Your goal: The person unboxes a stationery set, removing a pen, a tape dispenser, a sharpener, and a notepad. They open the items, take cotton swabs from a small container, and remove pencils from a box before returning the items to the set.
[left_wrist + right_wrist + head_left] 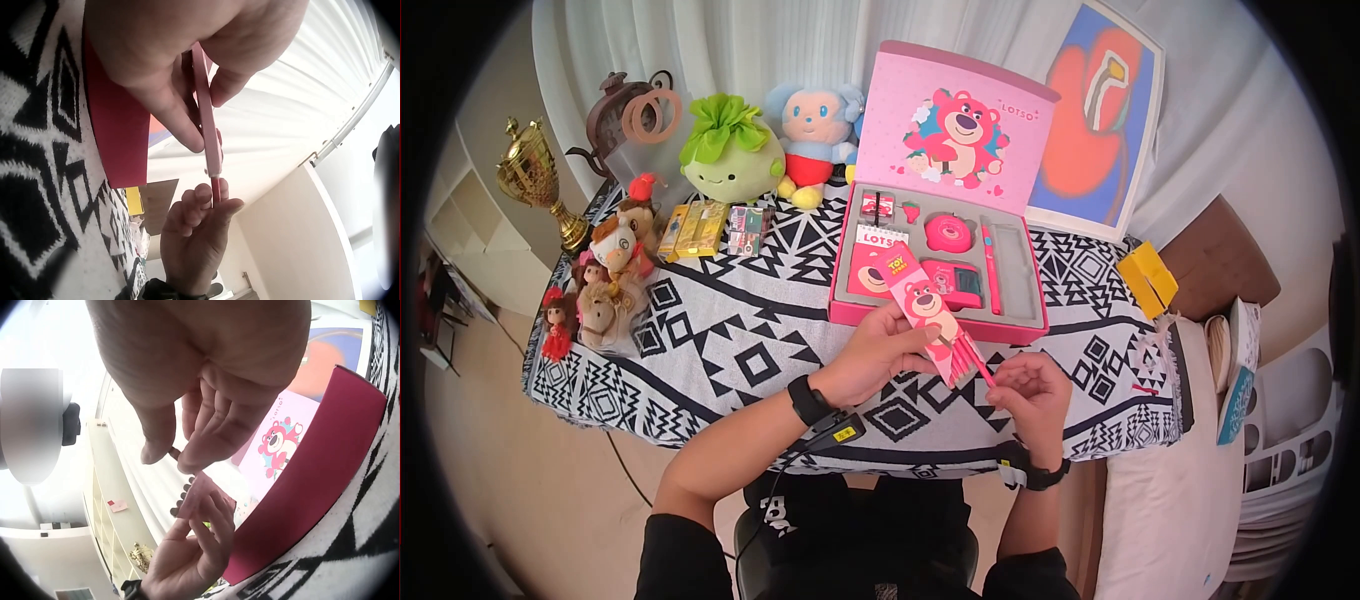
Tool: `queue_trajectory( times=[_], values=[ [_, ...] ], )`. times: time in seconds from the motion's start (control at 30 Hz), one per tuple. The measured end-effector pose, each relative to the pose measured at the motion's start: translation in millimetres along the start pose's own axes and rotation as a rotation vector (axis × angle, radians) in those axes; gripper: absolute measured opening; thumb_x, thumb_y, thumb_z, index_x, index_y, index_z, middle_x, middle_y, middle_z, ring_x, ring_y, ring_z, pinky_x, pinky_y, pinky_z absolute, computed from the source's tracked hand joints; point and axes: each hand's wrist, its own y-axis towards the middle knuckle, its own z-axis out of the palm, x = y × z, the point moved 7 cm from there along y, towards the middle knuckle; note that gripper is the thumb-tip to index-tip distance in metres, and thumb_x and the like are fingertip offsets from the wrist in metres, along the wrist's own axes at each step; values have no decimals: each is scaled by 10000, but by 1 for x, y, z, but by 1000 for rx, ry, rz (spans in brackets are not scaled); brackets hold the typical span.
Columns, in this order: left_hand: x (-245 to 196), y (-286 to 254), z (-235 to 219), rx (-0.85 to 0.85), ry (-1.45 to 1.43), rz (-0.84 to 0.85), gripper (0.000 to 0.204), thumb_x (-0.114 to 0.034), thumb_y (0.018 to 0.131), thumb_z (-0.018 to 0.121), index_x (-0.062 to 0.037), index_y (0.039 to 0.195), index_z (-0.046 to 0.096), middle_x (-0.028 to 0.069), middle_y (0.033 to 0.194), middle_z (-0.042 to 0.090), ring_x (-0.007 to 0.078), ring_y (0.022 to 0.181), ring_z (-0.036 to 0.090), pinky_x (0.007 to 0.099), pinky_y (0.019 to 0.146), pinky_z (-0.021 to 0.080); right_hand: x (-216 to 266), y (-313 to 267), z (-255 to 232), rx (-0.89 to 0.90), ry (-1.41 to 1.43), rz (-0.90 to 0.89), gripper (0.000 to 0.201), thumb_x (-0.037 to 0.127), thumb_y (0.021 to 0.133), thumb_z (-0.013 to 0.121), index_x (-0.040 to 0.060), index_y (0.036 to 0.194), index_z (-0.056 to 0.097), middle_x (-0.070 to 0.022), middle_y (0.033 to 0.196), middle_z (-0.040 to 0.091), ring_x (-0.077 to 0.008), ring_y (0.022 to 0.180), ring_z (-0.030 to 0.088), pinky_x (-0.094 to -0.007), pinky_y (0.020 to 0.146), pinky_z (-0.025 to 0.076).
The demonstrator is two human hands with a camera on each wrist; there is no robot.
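My left hand (868, 352) grips a slim pink pencil pack (922, 300) with a bear printed on it, tilted above the front edge of the open gift box (940, 325). Several pink pencils (963, 355) show at the pack's lower end. Between thumb and fingertips my right hand (1036, 398) pinches the end of one pencil (983, 374) that sticks out farther than the others. In the right wrist view, several dark pencil ends show at the pack's opening, beside the left hand (190, 553). The left wrist view has the pack (208, 119) edge-on.
The box's grey tray holds a notebook, a round pink case (948, 233) and a pink pen (990, 268). Plush toys (732, 165), dolls (615, 270), small packets (692, 230) and a gold trophy (533, 175) stand at left. A yellow box (1148, 280) lies at right.
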Motion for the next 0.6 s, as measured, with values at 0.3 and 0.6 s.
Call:
queue_trajectory(
  times=[0.3,0.6],
  values=[
    [7,0,1,11,31,-78,367,-132,1042,645,-23,1371,523,99,1258,671,193,1103,718,372,911,644,-4,7,12,62,-161,-115,328,-44,819,846,3,1075,645,-44,841,701,-93,752,677,-231,680,531],
    [7,-2,6,20,97,-83,329,-129,1044,634,-24,1342,544,87,1213,686,169,1049,731,320,855,653,8,0,31,190,-289,-103,489,32,818,866,16,1275,693,-70,924,732,-121,743,686,-244,683,540]
  ],
)
